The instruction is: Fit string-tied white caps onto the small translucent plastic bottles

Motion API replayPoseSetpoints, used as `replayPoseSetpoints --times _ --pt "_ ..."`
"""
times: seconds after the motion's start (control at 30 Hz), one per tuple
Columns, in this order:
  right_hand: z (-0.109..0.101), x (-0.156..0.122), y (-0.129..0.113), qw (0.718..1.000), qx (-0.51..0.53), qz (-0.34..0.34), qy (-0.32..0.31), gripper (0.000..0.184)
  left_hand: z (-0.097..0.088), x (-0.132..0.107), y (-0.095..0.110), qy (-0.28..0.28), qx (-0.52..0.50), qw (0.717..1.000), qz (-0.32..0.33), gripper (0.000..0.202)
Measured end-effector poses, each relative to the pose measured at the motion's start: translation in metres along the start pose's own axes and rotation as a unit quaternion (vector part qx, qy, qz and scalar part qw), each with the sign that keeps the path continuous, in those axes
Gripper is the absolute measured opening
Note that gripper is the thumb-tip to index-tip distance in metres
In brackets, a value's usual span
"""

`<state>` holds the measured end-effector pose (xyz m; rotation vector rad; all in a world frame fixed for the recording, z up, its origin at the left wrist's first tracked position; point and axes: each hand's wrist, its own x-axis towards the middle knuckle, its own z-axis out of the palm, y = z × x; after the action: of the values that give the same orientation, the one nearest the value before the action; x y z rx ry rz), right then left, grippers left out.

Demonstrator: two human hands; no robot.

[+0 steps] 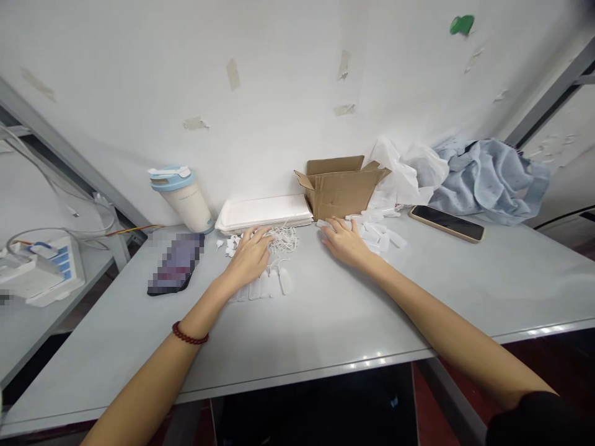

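Left hand [251, 254]: palm down on the grey table [325, 322], fingers loosely spread and lying on the near edge of a tangle of white strings [284, 238]. Whether a string is pinched beneath the fingers cannot be told. A bead bracelet [189, 334] sits on the wrist. Just below the hand lies a row of white tags [267, 286], side by side, the hand partly covering its left end. A few small white bits [230, 244] are scattered just left of the fingers.

Right hand [346, 243]: palm down and flat, fingers stretched forward, nothing enclosed in it. The fingertips touch a single white tag [322, 223]. A loose pile of white tags [379, 234] lies just to the right of the hand.

Behind the hands: a stack of white trays [264, 214] beyond the strings, and an open cardboard box [339, 186] beside it (flaps up, contents not visible).

Further out, left: a lidded cup [183, 198] against the wall and a dark phone [175, 263] lying flat near the left hand. Further out, right: a second phone [446, 223], face up, with a crumpled white bag [404, 164] and a blue cloth [488, 176] behind it.

Far left, on a separate table: a power strip [41, 269] with cables.
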<state>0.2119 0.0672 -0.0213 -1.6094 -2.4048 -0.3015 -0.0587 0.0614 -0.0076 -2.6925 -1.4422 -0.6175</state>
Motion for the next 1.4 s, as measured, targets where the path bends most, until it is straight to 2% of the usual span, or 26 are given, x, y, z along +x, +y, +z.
replayPoseSetpoints --times 0.17,0.27,0.4,0.6,0.73,0.83,1.0,1.1,1.17,1.2,1.3,1.4 --pt "0.001 0.001 -0.001 1.0 0.004 0.008 -0.017 0.034 0.002 0.003 0.001 -0.021 0.006 1.0 0.015 0.043" --pt "-0.002 0.001 -0.002 0.999 0.001 0.015 -0.028 0.033 0.003 0.003 0.0 -0.015 -0.002 1.0 0.016 0.047" --pt "-0.006 0.002 -0.004 0.999 0.002 0.019 -0.048 0.034 0.0 0.003 0.001 0.015 -0.047 0.999 0.013 0.049" --pt "-0.006 0.001 -0.006 0.999 0.011 0.006 -0.052 0.033 -0.011 0.003 0.006 0.094 -0.127 0.987 -0.037 0.047" --pt "-0.006 0.002 -0.004 0.999 0.039 -0.002 -0.019 0.034 -0.016 0.003 0.01 0.128 -0.166 0.976 -0.052 0.049" --pt "-0.006 0.002 -0.004 0.997 0.068 0.004 0.022 0.034 -0.018 0.002 0.013 0.157 -0.148 0.975 -0.047 0.05" --pt "-0.009 0.001 -0.006 0.987 0.137 -0.007 0.085 0.025 -0.017 0.001 0.016 0.19 -0.069 0.979 0.018 0.048" --pt "-0.012 -0.003 -0.01 0.971 0.198 -0.034 0.131 0.018 -0.016 0.0 0.022 0.194 -0.116 0.974 -0.001 0.04" --pt "-0.015 -0.006 -0.014 0.954 0.247 -0.062 0.157 0.017 -0.017 0.0 0.03 0.193 -0.217 0.955 -0.064 0.03" --pt "-0.017 -0.008 -0.017 0.946 0.27 -0.075 0.165 0.017 -0.019 -0.001 0.035 0.186 -0.282 0.936 -0.099 0.026" --pt "-0.023 -0.014 -0.028 0.93 0.312 -0.103 0.165 0.017 -0.024 -0.003 0.051 0.13 -0.464 0.858 -0.179 0.016" --pt "-0.029 -0.02 -0.04 0.921 0.333 -0.125 0.156 0.018 -0.028 -0.007 0.065 0.083 -0.566 0.794 -0.208 0.015"
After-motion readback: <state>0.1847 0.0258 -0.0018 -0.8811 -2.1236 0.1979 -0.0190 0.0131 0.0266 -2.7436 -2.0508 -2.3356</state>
